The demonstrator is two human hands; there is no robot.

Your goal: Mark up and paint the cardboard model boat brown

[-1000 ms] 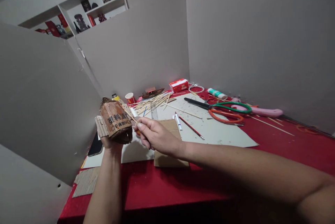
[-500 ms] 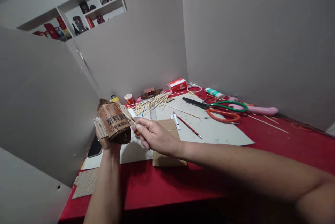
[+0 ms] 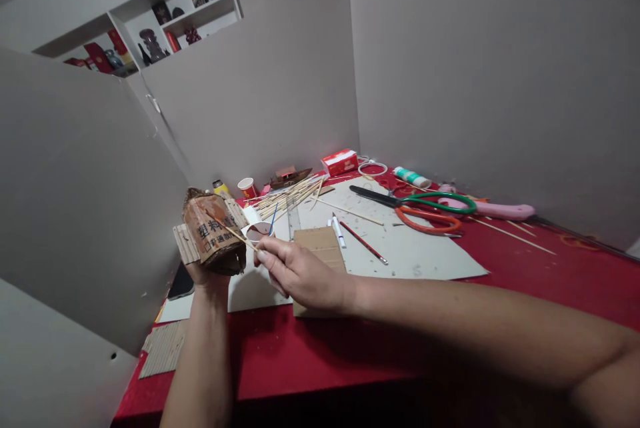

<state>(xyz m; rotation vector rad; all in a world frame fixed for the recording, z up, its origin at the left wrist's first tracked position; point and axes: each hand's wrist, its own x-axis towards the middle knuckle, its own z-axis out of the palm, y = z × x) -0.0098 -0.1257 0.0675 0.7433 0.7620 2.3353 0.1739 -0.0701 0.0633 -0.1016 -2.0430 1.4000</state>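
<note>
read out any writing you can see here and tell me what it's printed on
"塑料", partly hidden by the thin stick: large black characters on the cardboard model in the left hand.
Smaller line beneath: too blurred.
Red box and paper cup: print too small.

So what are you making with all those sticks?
The left hand holds up a small cardboard model with printed writing on it. The right hand pinches a thin stick and lays its tip against the model. Beneath them is a red table with a bundle of sticks, big scissors, a small cup, pens and cardboard pieces.
</note>
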